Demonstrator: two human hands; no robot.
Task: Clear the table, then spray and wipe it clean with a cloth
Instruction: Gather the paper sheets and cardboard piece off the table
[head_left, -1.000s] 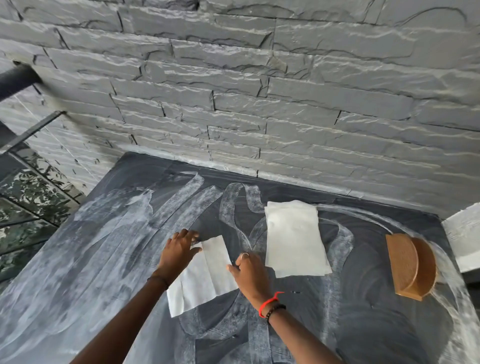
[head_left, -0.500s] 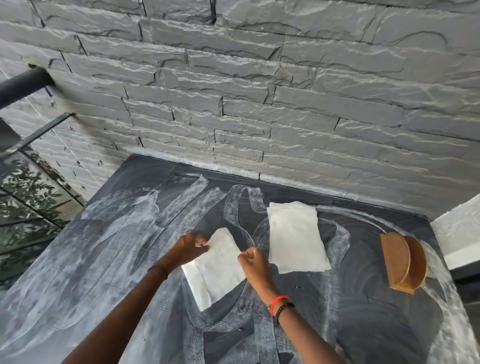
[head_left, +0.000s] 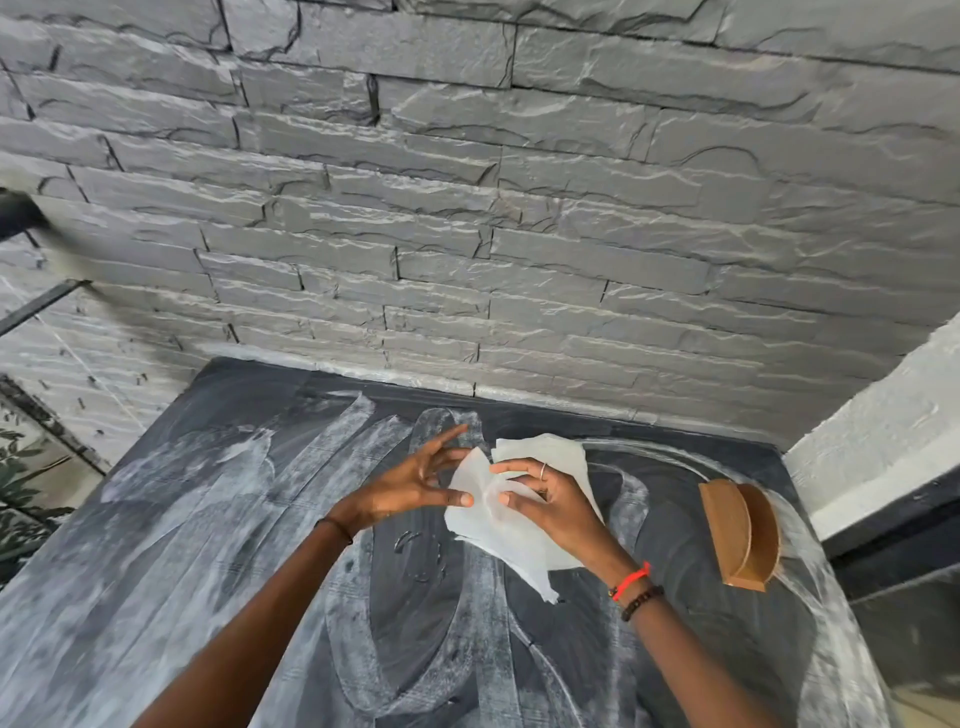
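Head view: my right hand (head_left: 561, 508) pinches a loose white napkin (head_left: 493, 538) over the streaked table (head_left: 208, 519), left hand (head_left: 410, 487) splayed, thumb touching it; clearing step, and next it likely joins the napkin stack (head_left: 553, 448) just behind.

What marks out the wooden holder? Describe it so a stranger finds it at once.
Start at the grey stone wall; the dark, smeared table butts against it. Near the table's right edge sits the wooden holder: two half-round brown panels, unlike the white napkins at the middle.
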